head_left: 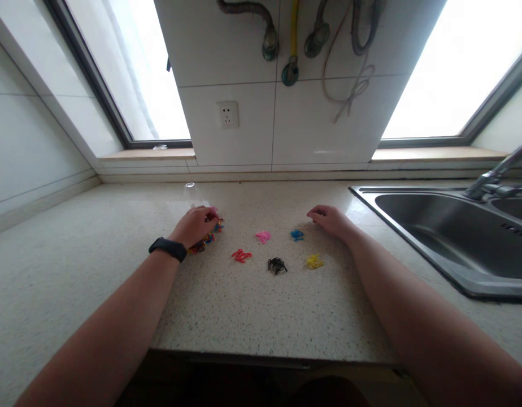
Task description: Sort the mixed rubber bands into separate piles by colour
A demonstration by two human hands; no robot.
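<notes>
My left hand (195,225), a dark band on its wrist, bends over a mixed pile of small coloured rubber bands (207,240) and partly hides it. A pink rubber band (213,210) shows at its pinched fingertips. My right hand (329,218) rests on the counter with its fingers curled together; nothing shows in them. Nearest to it lies a small blue pile of rubber bands (297,234). Sorted by colour, other little piles lie between the hands: pink bands (263,236), red bands (241,255), black bands (277,265) and yellow bands (314,261).
A clear cup-like container (190,193) stands behind my left hand. The speckled counter (252,316) ends at a front edge near me. On the right is a steel sink (451,226) with a faucet (494,178). A tiled wall with a socket (228,115) rises behind.
</notes>
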